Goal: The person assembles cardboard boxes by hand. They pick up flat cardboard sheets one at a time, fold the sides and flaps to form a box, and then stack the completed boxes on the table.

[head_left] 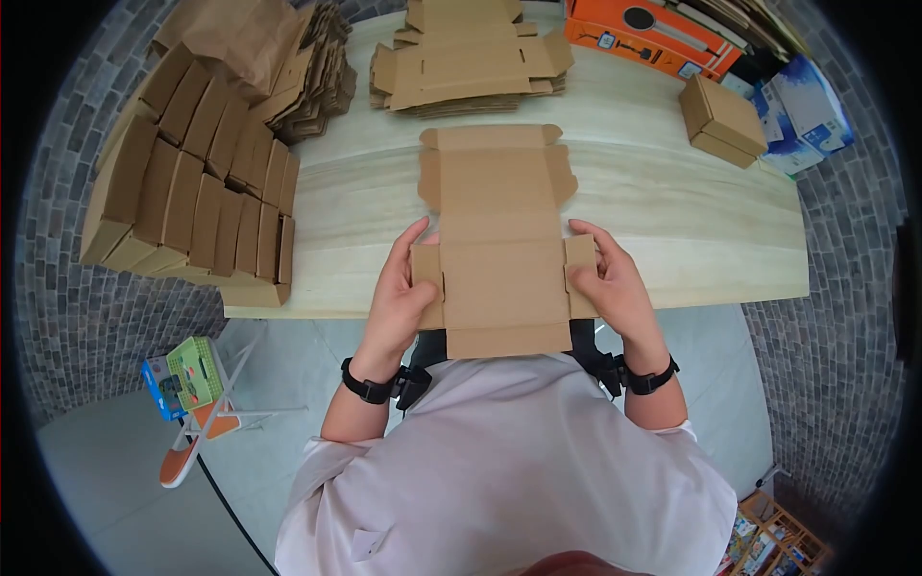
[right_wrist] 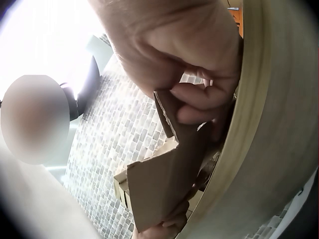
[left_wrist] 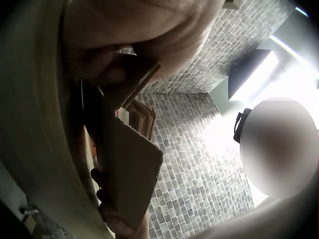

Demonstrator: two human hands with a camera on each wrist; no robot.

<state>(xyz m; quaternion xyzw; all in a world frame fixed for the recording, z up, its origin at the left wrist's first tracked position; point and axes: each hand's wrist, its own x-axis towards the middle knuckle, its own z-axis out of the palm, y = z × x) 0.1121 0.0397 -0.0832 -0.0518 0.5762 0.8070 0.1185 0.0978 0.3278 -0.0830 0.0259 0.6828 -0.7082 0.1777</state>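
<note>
A flat, unfolded cardboard box lies at the table's front edge, its near panel jutting past the edge toward the person. My left hand grips its left side flap, thumb on top and index finger pointing forward. On the opposite side my right hand holds the right side flap, also with the thumb on top. Curled fingers show under the cardboard in the right wrist view. From the left wrist, the near panel of the box appears bent at an angle, with the left hand above it.
Rows of folded boxes stand at the left, with stacked flat cardboard behind them. More unfolded boxes are piled at the back. An orange box, a small closed carton and a blue-white package occupy the back right.
</note>
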